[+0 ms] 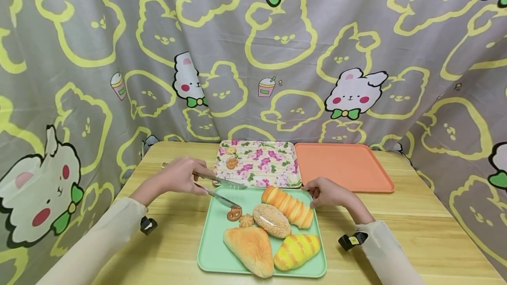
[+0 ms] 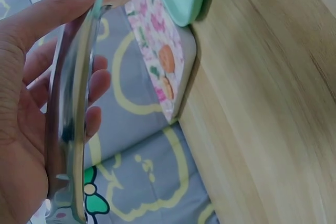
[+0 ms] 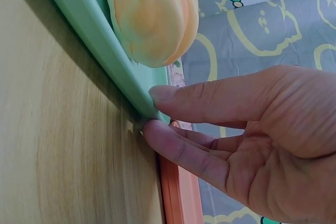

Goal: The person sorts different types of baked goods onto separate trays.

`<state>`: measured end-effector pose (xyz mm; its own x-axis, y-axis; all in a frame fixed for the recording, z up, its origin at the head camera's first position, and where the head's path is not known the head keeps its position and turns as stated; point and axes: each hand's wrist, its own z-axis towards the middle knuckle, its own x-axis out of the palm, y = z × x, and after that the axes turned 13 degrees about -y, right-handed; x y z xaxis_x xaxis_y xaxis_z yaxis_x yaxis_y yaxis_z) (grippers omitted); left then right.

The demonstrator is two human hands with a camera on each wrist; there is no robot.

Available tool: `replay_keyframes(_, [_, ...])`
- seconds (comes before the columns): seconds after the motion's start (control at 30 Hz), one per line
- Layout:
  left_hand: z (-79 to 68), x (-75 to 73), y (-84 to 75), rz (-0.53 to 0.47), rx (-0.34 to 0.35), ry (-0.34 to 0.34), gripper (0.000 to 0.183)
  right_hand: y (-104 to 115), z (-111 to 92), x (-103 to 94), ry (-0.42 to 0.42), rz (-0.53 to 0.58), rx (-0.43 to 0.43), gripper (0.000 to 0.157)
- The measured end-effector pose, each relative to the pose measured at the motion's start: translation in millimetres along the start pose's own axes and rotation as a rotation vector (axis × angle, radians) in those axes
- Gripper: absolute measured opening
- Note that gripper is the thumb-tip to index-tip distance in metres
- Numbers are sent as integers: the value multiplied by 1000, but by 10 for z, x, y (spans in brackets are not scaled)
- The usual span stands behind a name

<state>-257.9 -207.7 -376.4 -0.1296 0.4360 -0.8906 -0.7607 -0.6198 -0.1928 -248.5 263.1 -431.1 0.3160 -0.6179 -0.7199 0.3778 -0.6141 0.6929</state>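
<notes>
My left hand (image 1: 183,176) grips a pair of metal tongs (image 2: 68,114), its thumb on one arm and fingers round the other. The tongs' tips are spread over the green tray (image 1: 215,250); the lower tip is right by a small pretzel (image 1: 234,213), and I cannot tell whether they touch. My right hand (image 1: 326,192) pinches the tray's far right corner between thumb and fingers, as the right wrist view shows. On that tray lie a small star-shaped cookie (image 1: 246,221), a crumb-coated bun (image 1: 272,220), a ridged loaf (image 1: 288,206), a triangular bread (image 1: 250,250) and a yellow striped bun (image 1: 297,251).
Behind the green tray, a floral tray (image 1: 273,162) holds another pretzel (image 1: 232,163) and a small round cookie (image 1: 231,150) at its left. An orange tray (image 1: 340,166) stands beside it on the wooden table (image 1: 166,232). A patterned curtain (image 1: 253,56) hangs behind.
</notes>
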Motion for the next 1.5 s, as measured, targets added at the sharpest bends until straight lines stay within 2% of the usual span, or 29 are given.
replay_keyframes(0.4, [29,3,-110,-18,-3,107,42,-28,17,-8,-6,-14,-7,46])
replay_keyframes(0.73, [28,25,-115,-37,-22,141,42,-44,28,-3,-4,-8,-22,45])
replay_keyframes(1.3, [50,73,-120,-24,-66,146,42,-40,18,-3,-1,6,-12,45])
replay_keyframes(1.5, [88,94,-127,-42,-76,178,42,-32,11,-3,-1,7,2,47])
